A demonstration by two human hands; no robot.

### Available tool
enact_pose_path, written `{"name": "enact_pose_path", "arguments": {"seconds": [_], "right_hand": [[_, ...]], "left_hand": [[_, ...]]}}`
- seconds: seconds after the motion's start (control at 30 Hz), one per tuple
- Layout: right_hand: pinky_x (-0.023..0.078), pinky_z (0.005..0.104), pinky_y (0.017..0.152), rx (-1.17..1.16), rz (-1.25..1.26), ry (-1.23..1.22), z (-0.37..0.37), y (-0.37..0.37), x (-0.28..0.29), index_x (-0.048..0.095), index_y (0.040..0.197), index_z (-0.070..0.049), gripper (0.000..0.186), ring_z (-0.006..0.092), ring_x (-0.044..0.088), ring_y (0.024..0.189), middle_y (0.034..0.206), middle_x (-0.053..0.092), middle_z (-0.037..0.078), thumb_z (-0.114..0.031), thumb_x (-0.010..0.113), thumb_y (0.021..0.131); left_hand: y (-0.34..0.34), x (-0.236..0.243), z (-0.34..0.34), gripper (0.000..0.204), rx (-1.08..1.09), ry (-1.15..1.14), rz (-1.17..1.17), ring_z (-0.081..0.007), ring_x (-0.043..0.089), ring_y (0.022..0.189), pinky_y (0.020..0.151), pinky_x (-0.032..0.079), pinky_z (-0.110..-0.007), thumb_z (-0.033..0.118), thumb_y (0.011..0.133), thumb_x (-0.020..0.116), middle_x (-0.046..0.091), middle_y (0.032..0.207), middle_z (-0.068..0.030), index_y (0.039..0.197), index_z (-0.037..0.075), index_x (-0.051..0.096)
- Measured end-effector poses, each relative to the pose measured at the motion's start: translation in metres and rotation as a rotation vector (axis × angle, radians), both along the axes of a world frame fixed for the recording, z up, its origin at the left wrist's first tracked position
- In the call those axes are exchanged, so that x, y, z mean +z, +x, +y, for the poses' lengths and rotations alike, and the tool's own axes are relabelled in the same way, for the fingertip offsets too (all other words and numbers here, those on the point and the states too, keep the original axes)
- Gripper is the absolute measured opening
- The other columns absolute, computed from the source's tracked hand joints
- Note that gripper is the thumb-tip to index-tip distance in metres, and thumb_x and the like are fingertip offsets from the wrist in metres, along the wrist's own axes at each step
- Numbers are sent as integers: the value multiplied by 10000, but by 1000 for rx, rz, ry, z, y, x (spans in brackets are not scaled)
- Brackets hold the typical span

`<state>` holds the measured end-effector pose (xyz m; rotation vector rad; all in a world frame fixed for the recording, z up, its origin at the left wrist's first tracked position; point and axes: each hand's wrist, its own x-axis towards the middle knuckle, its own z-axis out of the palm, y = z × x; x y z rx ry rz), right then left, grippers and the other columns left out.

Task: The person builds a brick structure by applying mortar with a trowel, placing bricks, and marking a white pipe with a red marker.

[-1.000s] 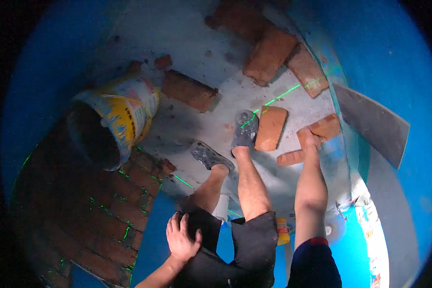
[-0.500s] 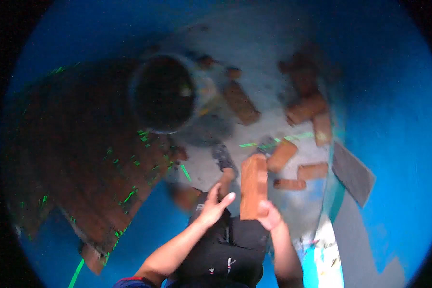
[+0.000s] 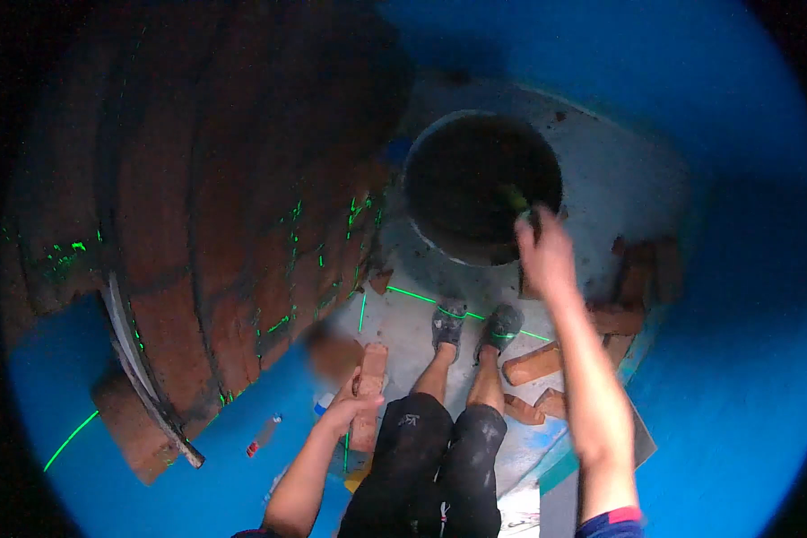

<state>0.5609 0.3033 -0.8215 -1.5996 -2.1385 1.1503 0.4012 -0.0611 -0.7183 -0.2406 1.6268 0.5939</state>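
Observation:
My left hand (image 3: 350,408) is closed around a reddish brick (image 3: 368,394), held upright beside my left leg. My right arm stretches forward, and my right hand (image 3: 550,260) is over the right rim of a large round tub (image 3: 439,244) with dark contents. Just beyond its fingertips is a small greenish object (image 3: 514,195), too dim to name. The fingers of that hand are smeared by motion, so whether they grip anything does not show. On the left rises a dark brick wall (image 3: 157,224) with mortar joints.
Loose bricks (image 3: 531,365) lie right of my feet, with more bricks (image 3: 637,273) stacked farther off. A grey board (image 3: 644,438) is at the lower right. A long curved strip (image 3: 143,377) sticks out along the wall's near end. Green light lines (image 3: 412,294) cross the floor.
The brick has passed from my right hand to my left. My right hand has gone forward to the tub. The view has turned left, putting more of the wall in sight.

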Motion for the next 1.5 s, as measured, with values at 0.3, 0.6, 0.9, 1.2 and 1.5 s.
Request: {"name": "enact_pose_path", "arguments": {"seconds": [0.3, 0.6, 0.9, 1.2, 1.5], "right_hand": [[500, 449, 857, 448, -302, 41, -24, -92, -65, 608, 1153, -1, 347, 387, 610, 1003, 1115, 630, 215, -232, 537, 905], [494, 329, 778, 493, 356, -1051, -171, -117, 139, 594, 1083, -8, 206, 187, 638, 853, 920, 651, 94, -144, 564, 931], [509, 312, 844, 709, 553, -1917, -226, -225, 292, 551, 1165, -48, 424, 144, 620, 961, 1025, 652, 65, -423, 526, 968], [391, 256, 617, 683, 332, -1136, -203, -161, 343, 567, 842, -68, 427, 69, 451, 676, 718, 493, -50, -450, 456, 997], [486, 385, 693, 324, -224, -646, -128, 66, 274, 634, 889, 10, 504, 276, 638, 751, 789, 650, 167, -467, 487, 959]], "left_hand": [[81, 9, -229, 1095, -157, -176, 135, -268, 350, 1344, 1077, 328, -385, 191, 670, 819, 297, 1485, -160, 1480, 15, 104], [216, 81, -339, 1114, -352, -455, 0, -438, 306, 1333, 1101, 278, -476, 361, 659, 765, 311, 1456, -273, 1502, 37, 113], [174, 106, -343, 919, -72, -341, -49, -359, 419, 1204, 997, 368, -441, 253, 668, 748, 422, 1320, -200, 1415, 53, 250], [45, 101, -257, 739, 461, 122, -115, -280, 531, 1076, 893, 459, -407, 145, 677, 731, 533, 1184, -126, 1328, 68, 388], [1, 150, -221, 619, 695, 82, -310, -217, 617, 982, 818, 525, -378, 61, 674, 710, 619, 1082, -68, 1256, 77, 500]]}}
